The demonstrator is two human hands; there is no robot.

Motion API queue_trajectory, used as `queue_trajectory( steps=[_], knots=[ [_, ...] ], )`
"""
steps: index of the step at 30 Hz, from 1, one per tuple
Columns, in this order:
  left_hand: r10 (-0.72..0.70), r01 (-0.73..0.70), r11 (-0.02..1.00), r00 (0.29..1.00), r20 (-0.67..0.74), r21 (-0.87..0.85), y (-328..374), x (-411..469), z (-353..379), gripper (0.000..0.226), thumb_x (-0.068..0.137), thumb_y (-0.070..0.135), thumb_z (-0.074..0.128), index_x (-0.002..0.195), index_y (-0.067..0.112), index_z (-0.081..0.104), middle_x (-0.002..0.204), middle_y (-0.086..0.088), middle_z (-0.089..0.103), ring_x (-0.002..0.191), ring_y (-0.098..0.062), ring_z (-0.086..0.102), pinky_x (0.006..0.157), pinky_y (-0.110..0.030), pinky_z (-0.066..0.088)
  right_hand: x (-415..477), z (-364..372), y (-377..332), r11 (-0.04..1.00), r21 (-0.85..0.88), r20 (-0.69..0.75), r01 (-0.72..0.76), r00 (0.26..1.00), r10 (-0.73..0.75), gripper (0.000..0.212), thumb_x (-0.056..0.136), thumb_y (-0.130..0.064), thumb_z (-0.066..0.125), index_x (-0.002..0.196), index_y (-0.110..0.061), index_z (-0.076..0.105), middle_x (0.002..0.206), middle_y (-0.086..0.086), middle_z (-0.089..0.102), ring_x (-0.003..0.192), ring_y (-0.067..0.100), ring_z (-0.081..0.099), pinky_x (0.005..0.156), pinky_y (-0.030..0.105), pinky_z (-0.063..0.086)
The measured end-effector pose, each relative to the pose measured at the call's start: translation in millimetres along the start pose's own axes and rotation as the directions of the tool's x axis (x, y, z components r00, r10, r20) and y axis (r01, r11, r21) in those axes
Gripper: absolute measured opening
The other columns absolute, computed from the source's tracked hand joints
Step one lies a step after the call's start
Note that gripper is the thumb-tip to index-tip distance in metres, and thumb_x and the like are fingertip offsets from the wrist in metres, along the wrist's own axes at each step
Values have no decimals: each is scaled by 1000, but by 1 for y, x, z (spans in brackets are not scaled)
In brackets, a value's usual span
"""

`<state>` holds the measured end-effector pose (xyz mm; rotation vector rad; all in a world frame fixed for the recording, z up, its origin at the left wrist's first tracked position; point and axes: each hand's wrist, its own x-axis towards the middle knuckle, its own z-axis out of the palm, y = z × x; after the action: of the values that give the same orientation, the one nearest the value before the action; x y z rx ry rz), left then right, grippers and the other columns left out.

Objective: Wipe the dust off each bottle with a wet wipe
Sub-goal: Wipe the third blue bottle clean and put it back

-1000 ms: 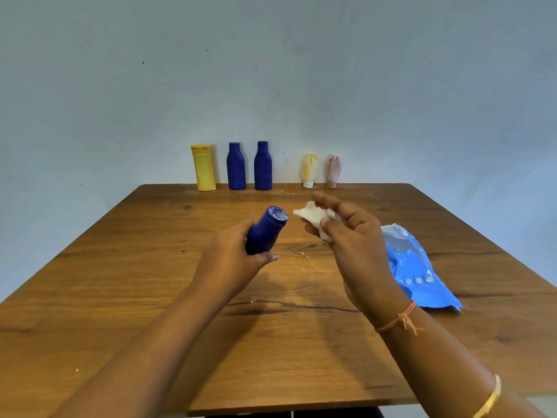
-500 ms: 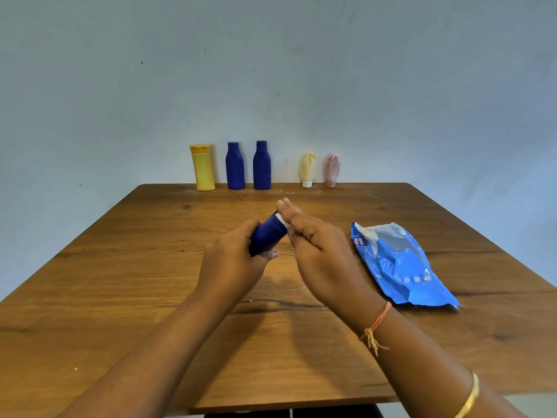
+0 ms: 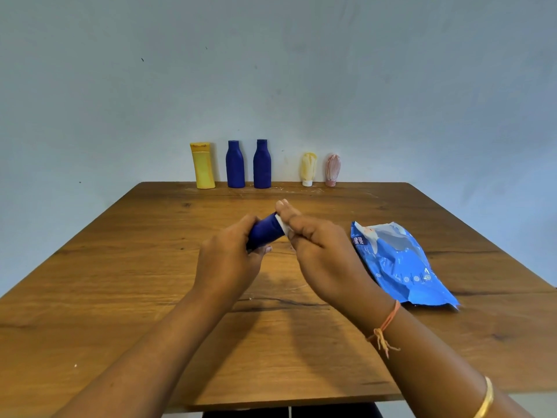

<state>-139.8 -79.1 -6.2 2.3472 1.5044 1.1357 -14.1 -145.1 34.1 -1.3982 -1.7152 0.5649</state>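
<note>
My left hand (image 3: pixel 229 260) grips a dark blue bottle (image 3: pixel 266 232) held tilted above the table's middle, its far end pointing up and right. My right hand (image 3: pixel 319 251) is closed over that end with a white wet wipe (image 3: pixel 282 226) pressed against it; only a sliver of the wipe shows. Along the far edge stand a yellow bottle (image 3: pixel 203 165), two more blue bottles (image 3: pixel 235 164) (image 3: pixel 262 164), a small pale yellow bottle (image 3: pixel 308 169) and a small pink bottle (image 3: pixel 332 170).
A blue wet-wipe pack (image 3: pixel 398 263) lies flat on the wooden table (image 3: pixel 120 282) just right of my right hand. A grey wall rises behind the row of bottles. The table's near edge runs under my forearms.
My right hand moved left with the wipe and closed over the blue bottle's end, uncovering more of the wipe pack. The left hand kept the bottle nearly still.
</note>
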Motion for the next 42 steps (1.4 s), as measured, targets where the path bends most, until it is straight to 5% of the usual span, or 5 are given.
queue_trajectory(
  steps=[4, 13, 19, 26, 42],
  knots=[
    [-9, 8, 998, 1000, -18, -59, 2, -7, 6, 37, 80, 21, 70, 114, 26, 56, 83, 11, 61, 71, -6, 52, 62, -18, 36, -7, 8, -1, 930, -340, 65, 137, 990, -122, 56, 95, -3, 34, 146, -18, 16, 155, -6, 11, 140, 1, 4, 109, 10, -2],
    [94, -91, 994, 995, -44, 55, -5, -1, 2, 29, 79, 19, 70, 103, 25, 56, 83, 8, 65, 70, -13, 59, 60, -30, 48, 7, -7, -2, 957, 268, -25, -110, 992, 121, 41, 95, -1, 39, 133, -15, 47, 142, -3, 43, 130, 3, 33, 102, 12, 23],
    [118, -116, 993, 991, -62, 30, -3, -5, 7, 28, 79, 15, 69, 104, 22, 60, 79, 5, 66, 63, -8, 51, 51, -17, 34, -3, 10, 0, 988, -130, 5, 85, 996, -85, 51, 94, 2, 37, 142, -15, 31, 152, -7, 22, 138, -1, 11, 116, 22, 8],
    [149, -144, 987, 986, -72, 72, -5, -4, 5, 27, 78, 14, 69, 99, 23, 57, 78, 6, 64, 65, -15, 58, 56, -36, 49, 13, -4, -4, 921, 382, -10, -82, 996, 93, 43, 94, 4, 37, 133, -11, 45, 143, -6, 40, 135, 4, 27, 103, 10, 18],
    [119, -116, 992, 990, -79, 47, -1, -4, 5, 27, 80, 14, 68, 104, 22, 59, 80, 6, 65, 63, -10, 54, 51, -20, 38, 8, 14, -1, 993, 109, -69, 35, 997, -27, 44, 96, 0, 36, 137, -13, 40, 148, -6, 32, 138, 1, 19, 116, 21, 12]
  ],
)
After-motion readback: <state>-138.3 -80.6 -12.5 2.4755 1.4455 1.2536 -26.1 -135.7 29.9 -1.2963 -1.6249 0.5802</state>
